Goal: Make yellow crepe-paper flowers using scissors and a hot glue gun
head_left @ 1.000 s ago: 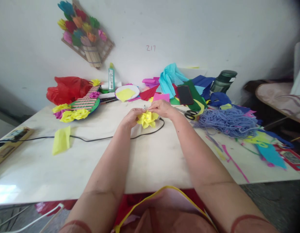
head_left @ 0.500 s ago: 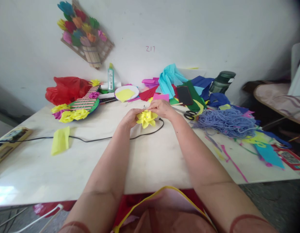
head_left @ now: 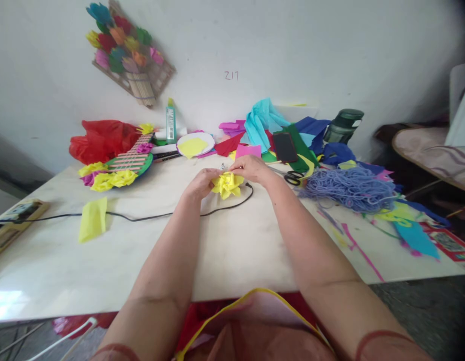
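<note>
A yellow paper flower with pointed petals is held over the table between both hands. My left hand is closed on its left side. From the upper right, my right hand pinches the flower's top edge. Something small and silvery shows just above the flower, too small to make out. Beneath and around the hands runs a black cable, its plug end by the flower's right side. Scissors with dark handles lie right of my right hand.
A green decorated paper instrument and a folded yellow paper piece lie left. Along the wall are a glue bottle, a white plate rim, a phone and a dark bottle. Blue yarn is heaped right.
My right hand's fingers have shifted slightly at the flower's top edge. The flower stays in both hands in nearly the same place, and the whole view has moved a little.
</note>
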### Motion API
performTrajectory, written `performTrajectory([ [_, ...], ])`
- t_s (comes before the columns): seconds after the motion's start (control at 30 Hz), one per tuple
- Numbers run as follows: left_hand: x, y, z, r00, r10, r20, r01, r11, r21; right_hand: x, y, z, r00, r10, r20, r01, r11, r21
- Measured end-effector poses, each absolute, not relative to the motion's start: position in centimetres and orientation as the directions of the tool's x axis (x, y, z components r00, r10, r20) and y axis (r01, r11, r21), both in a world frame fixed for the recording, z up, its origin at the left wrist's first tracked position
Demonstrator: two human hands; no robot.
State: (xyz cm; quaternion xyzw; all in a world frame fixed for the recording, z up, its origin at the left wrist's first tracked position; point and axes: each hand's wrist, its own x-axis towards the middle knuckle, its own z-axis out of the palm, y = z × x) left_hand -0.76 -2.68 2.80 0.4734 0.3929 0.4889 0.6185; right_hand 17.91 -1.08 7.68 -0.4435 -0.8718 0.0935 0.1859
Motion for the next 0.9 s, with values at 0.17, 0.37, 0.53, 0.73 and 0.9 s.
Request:
performTrajectory([
  [0.17,-0.87,-2.59,2.67,0.239,0.971,-0.021,-0.244,0.081,0.966,18.27,-0.35,7.11,-0.571,0.785,0.238,0.706,0.618,-0.345],
  [0.37,-0.77,-2.58,2.66,0.222,0.975,-0.032,-0.265,0.091,0.96,18.29,-0.31,7.08,-0.575,0.764,0.292,0.699,0.645,-0.31],
  [0.53,-0.6,-2.51,2.73,0.178,0.979,-0.097,-0.298,0.147,0.943,18.07,-0.66,7.36,-0.558,0.766,0.319,0.714,0.639,-0.284],
  [0.73,-0.56,-2.28,2.69,0.159,0.976,-0.146,-0.324,0.191,0.927,17.96,-0.56,7.24,-0.556,0.761,0.334,0.714,0.643,-0.278],
  [0.9,-0.6,-2.4,3.01,0.191,0.969,-0.155,-0.347,0.214,0.913,17.99,-0.67,7.32,-0.538,0.769,0.344,0.723,0.631,-0.281],
])
